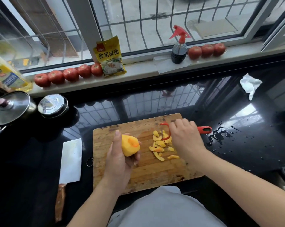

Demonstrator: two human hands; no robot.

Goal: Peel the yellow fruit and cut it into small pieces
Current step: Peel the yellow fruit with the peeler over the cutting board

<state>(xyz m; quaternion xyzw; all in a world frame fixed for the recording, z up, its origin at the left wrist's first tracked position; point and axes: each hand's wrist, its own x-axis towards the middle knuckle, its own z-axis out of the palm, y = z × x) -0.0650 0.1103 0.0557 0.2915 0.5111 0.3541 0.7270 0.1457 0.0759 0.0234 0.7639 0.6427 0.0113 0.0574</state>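
My left hand (120,159) grips the yellow fruit (130,145), mostly peeled, with an orange patch of skin on top, above the wooden cutting board (155,171). My right hand (186,138) rests on the red peeler (204,129), which lies across the board's far right edge, its head (165,131) over a pile of yellow peel strips (162,146). Whether the fingers close around the peeler is not clear. A cleaver (71,159) with a wooden handle lies on the counter left of the board.
The black counter (236,161) has water spills (218,134) right of the board. Two lidded pots (12,107) stand at the left. On the windowsill are tomatoes (69,74), a yellow packet (109,57), a spray bottle (179,46) and an oil bottle (5,72). A crumpled tissue (250,85) lies far right.
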